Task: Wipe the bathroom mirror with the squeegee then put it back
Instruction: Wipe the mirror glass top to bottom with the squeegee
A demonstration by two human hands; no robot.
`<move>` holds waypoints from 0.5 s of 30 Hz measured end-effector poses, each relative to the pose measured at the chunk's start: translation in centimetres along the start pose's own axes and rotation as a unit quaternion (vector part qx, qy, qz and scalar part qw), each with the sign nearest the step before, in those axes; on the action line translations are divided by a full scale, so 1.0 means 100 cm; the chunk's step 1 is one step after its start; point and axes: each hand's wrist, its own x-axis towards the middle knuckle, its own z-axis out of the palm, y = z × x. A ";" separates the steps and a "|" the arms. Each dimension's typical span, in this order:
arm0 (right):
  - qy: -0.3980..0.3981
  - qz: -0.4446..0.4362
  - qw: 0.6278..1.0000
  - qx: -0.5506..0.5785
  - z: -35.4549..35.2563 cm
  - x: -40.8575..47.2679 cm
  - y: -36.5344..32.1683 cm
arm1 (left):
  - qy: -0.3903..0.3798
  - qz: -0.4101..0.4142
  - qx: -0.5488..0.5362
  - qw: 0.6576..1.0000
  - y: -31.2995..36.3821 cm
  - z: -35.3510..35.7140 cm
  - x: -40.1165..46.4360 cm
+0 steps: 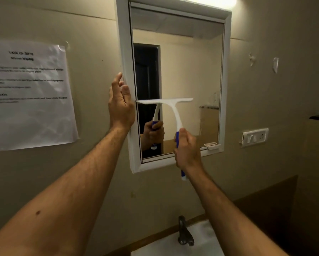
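Observation:
The mirror (190, 67) hangs on the wall in a white frame (124, 52). My right hand (187, 150) grips the blue handle of a white squeegee (170, 106). Its blade lies level against the glass about halfway down, reaching from the left edge past the middle. My left hand (120, 104) rests flat against the frame's left side with fingers apart, holding nothing. The glass reflects the handle and my gripping hand.
A printed sheet (28, 93) is taped to the wall at the left. A tap (184, 231) and white basin (206, 242) lie below. A switch plate (254, 136) and clear hooks (275, 64) are on the right wall. A light (210, 1) glows above the mirror.

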 end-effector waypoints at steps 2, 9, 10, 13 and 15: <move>-0.003 0.014 1.000 -0.004 -0.002 -0.007 0.014 | 0.000 0.002 0.000 1.000 -0.001 0.002 0.004; -0.023 0.010 0.997 0.075 -0.012 -0.005 0.007 | 0.028 0.011 -0.020 0.999 0.018 0.011 0.035; -0.014 -0.006 0.996 0.086 -0.012 0.006 -0.006 | 0.035 0.007 -0.021 0.999 0.023 0.013 0.043; -0.004 -0.039 0.997 0.064 -0.012 0.040 -0.040 | 0.050 -0.005 -0.019 0.999 0.040 0.018 0.067; -0.014 -0.032 0.998 0.049 -0.012 0.053 -0.045 | 0.055 -0.006 -0.015 0.998 0.044 0.021 0.080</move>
